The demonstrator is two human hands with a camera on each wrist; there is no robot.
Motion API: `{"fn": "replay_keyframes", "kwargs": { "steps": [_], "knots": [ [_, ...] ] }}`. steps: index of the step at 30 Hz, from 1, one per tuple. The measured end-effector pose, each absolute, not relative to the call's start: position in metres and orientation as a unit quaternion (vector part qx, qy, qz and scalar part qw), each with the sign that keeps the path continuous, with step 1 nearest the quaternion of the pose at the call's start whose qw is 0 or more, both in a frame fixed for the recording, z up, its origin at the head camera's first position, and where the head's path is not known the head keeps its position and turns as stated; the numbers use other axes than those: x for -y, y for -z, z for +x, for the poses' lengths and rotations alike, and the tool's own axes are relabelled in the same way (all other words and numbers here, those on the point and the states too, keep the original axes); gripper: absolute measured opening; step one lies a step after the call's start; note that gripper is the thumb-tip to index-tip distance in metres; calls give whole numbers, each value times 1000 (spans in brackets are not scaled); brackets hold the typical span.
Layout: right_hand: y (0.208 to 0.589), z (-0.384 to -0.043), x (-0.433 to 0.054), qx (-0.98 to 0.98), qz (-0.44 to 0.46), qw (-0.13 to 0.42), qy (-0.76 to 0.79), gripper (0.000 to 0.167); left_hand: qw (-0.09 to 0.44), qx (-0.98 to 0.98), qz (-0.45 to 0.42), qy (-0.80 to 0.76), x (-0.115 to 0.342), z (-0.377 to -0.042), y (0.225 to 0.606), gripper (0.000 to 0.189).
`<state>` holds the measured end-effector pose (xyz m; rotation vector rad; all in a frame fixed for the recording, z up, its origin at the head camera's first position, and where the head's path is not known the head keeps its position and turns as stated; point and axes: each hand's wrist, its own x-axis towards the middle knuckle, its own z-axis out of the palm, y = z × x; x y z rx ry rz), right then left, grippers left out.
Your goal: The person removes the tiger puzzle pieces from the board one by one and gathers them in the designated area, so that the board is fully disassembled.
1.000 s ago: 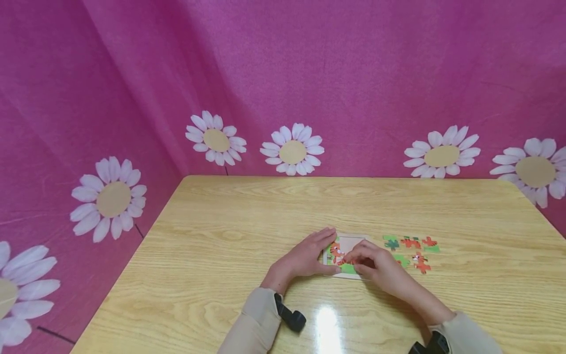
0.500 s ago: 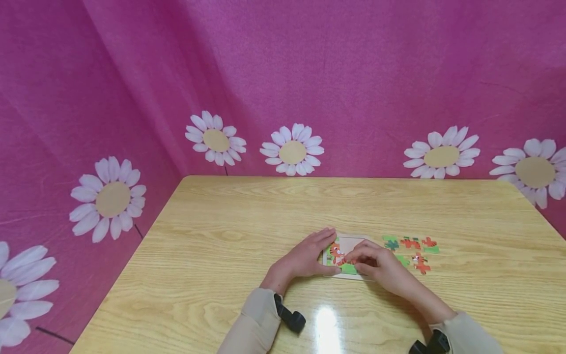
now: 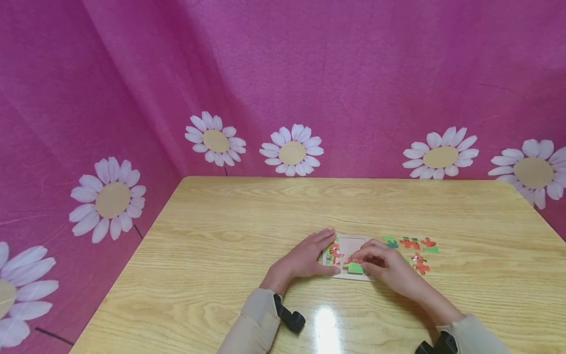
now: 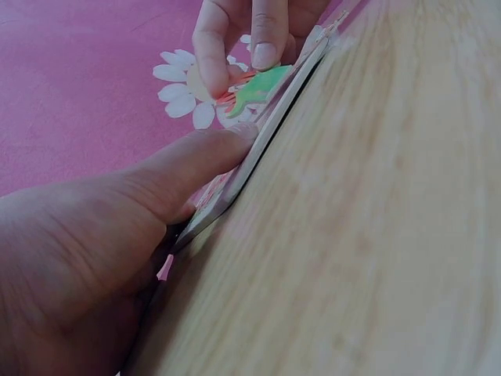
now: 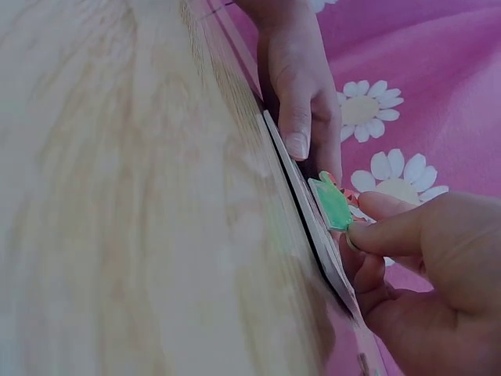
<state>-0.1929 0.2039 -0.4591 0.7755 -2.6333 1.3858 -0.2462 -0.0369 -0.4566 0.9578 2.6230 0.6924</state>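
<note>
A small jigsaw board with a pale frame (image 3: 349, 277) lies flat on the table. My left hand (image 3: 307, 256) rests at its left side with fairly straight fingers along the upper left corner, its thumb (image 4: 227, 142) on the near rim. My right hand (image 3: 391, 270) pinches a green and red puzzle piece (image 5: 334, 205) between thumb and fingertips. This piece is tilted up over the board's near part in both wrist views. Along the board's left side sits an orange and green picture section (image 3: 335, 250), partly covered by my left hand.
Right of the board lie several loose puzzle pieces, among them a green piece (image 3: 391, 241), an orange striped piece (image 3: 410, 243) and an orange piece with a face (image 3: 420, 264). Pink cloth (image 3: 353, 88) with daisies hangs behind the wooden table (image 3: 247, 211).
The green and red piece has come up from its place low in the board and shifted slightly right, with my right hand. My left hand has stayed put.
</note>
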Motion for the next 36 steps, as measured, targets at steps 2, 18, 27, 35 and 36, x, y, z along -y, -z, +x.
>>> {"fn": "replay_keyframes", "kwargs": {
  "steps": [2,18,27,35,36],
  "knots": [
    [459,-192,-206,857,251,38,-449,28,130,-904,330,-237,37,-246,457,87],
    [460,-185,-229,868,221,61,-440,29,132,-903,327,-244,37,-246,457,87],
    [460,-180,-244,862,221,84,-448,25,131,-901,332,-246,38,-246,458,86],
    [463,-180,-260,845,245,110,-462,27,125,-901,335,-244,37,-246,457,87],
    [463,-180,-262,849,242,114,-455,28,125,-902,334,-245,37,-246,457,86]
  ]
}}
